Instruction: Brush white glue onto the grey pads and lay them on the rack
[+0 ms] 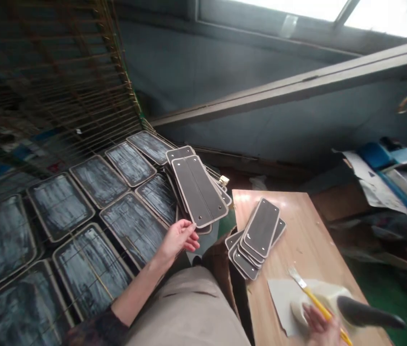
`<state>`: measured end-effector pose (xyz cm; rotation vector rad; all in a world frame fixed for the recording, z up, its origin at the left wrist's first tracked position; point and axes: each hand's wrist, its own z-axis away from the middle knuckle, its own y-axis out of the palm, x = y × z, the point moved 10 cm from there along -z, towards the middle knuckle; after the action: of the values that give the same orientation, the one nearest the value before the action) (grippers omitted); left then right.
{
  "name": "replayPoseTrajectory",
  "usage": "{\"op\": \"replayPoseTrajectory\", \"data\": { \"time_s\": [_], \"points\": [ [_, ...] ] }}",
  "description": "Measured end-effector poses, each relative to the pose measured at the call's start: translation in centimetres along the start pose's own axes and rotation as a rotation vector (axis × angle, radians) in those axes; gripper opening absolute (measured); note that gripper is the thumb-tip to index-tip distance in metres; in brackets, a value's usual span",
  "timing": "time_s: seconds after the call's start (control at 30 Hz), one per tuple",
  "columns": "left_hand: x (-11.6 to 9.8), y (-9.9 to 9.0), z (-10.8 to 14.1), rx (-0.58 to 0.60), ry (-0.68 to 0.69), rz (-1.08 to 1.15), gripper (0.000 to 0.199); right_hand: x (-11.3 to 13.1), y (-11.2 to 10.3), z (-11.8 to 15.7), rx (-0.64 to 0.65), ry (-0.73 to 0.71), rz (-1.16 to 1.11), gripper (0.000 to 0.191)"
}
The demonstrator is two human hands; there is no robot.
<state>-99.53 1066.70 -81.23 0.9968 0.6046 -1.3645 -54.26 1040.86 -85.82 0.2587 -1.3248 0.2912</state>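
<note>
My left hand (180,240) is closed, thumb and fingers pinching the near corner of a dark grey panel (199,190). That panel has rounded corners, pale edges and a hole near each corner; it lies on top of a fanned pile of similar panels. In my right hand (321,327) is a paintbrush (315,302) with a yellow handle, its pale bristles pointing up and left over the wooden table (311,230). Beside that hand are a pale rounded object with a dark handle-like part (365,311) and a light sheet (279,298).
A second stack of dark panels (261,228) stands on the table's left side. Several panels with streaky whitish coating (95,262) cover the wire rack (97,283) at left. A raised wire grid (117,62) borders it. Papers and boxes (380,182) sit at right.
</note>
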Motion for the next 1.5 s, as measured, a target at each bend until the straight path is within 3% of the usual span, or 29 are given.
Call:
{"op": "replayPoseTrajectory", "data": {
  "time_s": [0.2,0.37,0.47,0.6,0.8,0.93,1.07,1.23,1.4,1.5],
  "points": [
    [0.7,1.6,-0.5,0.013,-0.028,0.024,0.044,10.1,20.7,3.5,0.438,-0.253,-0.085,0.034],
    [-1.2,1.3,0.1,-0.040,0.101,0.150,0.039,15.5,33.5,9.0,0.814,-0.504,0.008,0.034],
    [-1.6,-0.6,0.7,-0.110,0.121,0.170,0.039,16.5,39.7,12.6,1.062,-0.636,0.073,0.033],
    [-0.8,-2.6,1.3,-0.202,0.103,0.252,0.040,15.9,46.9,16.2,1.336,-0.783,0.220,0.032],
    [0.0,-2.5,1.3,-0.235,0.117,0.317,0.041,15.8,54.8,19.5,1.470,-1.146,0.431,0.032],
    [0.7,-2.4,1.0,-0.235,0.110,0.346,0.042,15.3,57.6,20.4,1.459,-1.300,0.508,0.031],
    [0.7,-2.5,1.0,-0.247,0.110,0.367,0.042,14.4,57.5,20.7,1.474,-1.328,0.573,0.030],
    [0.0,-2.6,1.4,-0.246,0.125,0.353,0.039,14.1,53.1,21.2,1.616,-1.270,0.659,0.027],
    [-0.1,-2.4,1.4,-0.228,0.109,0.349,0.039,14.3,46.7,21.7,1.846,-1.056,0.801,0.025],
    [-0.2,-2.4,1.4,-0.211,0.123,0.338,0.037,14.8,43.9,22.4,1.959,-0.909,0.843,0.023]
  ]
}}
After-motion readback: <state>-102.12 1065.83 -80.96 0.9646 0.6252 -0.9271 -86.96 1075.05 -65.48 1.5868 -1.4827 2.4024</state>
